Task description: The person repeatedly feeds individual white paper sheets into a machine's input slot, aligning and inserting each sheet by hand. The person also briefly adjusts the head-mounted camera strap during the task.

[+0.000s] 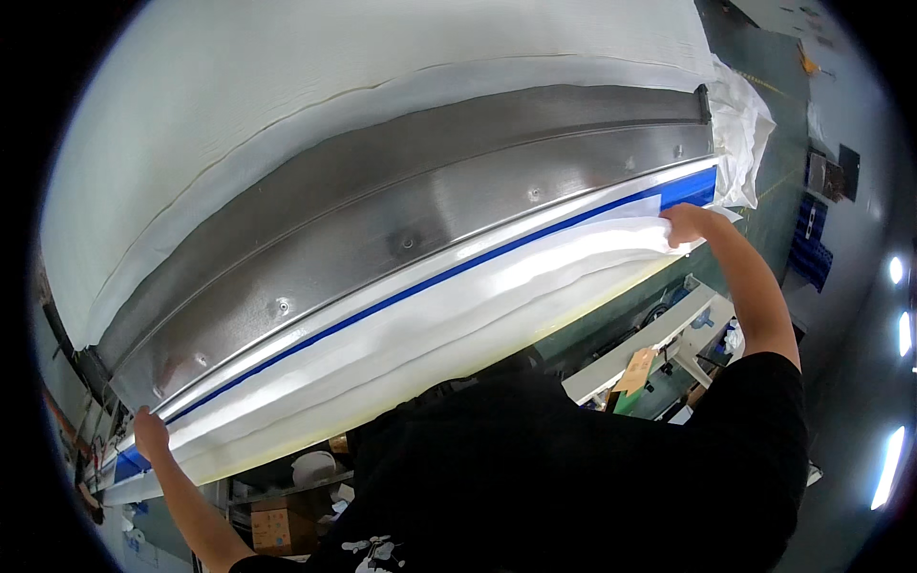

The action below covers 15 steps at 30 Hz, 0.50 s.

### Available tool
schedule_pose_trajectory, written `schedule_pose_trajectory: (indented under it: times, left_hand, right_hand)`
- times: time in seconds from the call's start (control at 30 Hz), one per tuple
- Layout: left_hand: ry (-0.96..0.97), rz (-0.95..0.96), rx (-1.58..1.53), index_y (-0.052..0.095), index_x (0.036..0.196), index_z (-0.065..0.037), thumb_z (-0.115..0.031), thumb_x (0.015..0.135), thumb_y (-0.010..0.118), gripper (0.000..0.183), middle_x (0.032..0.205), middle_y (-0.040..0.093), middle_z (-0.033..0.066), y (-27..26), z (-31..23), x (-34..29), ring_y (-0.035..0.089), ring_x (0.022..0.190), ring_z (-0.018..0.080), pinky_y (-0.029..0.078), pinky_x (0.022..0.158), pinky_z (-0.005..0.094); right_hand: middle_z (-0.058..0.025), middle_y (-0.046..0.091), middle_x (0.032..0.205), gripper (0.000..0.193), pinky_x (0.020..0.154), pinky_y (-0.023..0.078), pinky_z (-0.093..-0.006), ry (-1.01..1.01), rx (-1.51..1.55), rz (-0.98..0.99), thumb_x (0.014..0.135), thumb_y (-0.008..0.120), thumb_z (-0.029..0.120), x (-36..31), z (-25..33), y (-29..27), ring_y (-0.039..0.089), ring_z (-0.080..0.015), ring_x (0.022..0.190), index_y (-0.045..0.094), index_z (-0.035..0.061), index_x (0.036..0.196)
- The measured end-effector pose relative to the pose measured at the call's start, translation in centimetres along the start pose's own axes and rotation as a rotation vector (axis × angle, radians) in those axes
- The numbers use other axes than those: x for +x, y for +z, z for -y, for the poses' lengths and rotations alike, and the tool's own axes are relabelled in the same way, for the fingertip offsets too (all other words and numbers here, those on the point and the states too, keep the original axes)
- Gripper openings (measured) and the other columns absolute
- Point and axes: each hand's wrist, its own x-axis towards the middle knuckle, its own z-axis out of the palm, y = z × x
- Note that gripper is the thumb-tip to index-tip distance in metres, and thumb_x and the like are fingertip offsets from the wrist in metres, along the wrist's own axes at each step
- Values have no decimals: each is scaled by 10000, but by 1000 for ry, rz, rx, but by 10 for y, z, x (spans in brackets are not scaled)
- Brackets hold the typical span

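Observation:
A long white fabric sheet (449, 306) stretches across in front of my body, with several folds running along it. At its far right end, my right hand (686, 224) is closed on the fabric, fingers pinching its upper edge. My left hand (151, 435) is closed at the opposite end, holding the fabric's left edge; its fingertips are partly hidden. Just beyond the fabric runs a blue strip (382, 304), showing wider beside each hand. Past it lies a long metal plate (382, 205) with small round fasteners.
A broad white cloth (315, 67) covers the area behind the metal plate. Crumpled white sheeting (745, 134) hangs at the right end. Below right stands a white shelf frame (659, 344) with a cardboard piece (635, 371). A cardboard box (277, 527) sits at lower left.

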Motion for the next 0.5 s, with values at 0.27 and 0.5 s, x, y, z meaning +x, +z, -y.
schedule_pose_trajectory:
  times: [0.27, 0.5]
  left_hand:
    - [-127, -57, -97, 576, 1183, -119, -210, 837, 489, 368, 1095, 622, 162, -1, -18, 7, 593, 982, 374, 478, 806, 474]
    - [57, -832, -193, 593, 1117, -79, -282, 857, 555, 332, 1162, 585, 124, 21, -51, 37, 566, 1008, 307, 429, 876, 432]
  right_hand:
    - [-152, 657, 880, 313, 731, 501, -423, 10, -162, -126, 607, 686, 246, 26, 18, 5, 626, -338, 849, 640, 62, 855]
    - [-179, 641, 766, 133, 677, 493, -433, -168, -175, -525, 675, 576, 158, 19, 116, -45, 619, -366, 740, 636, 60, 743]
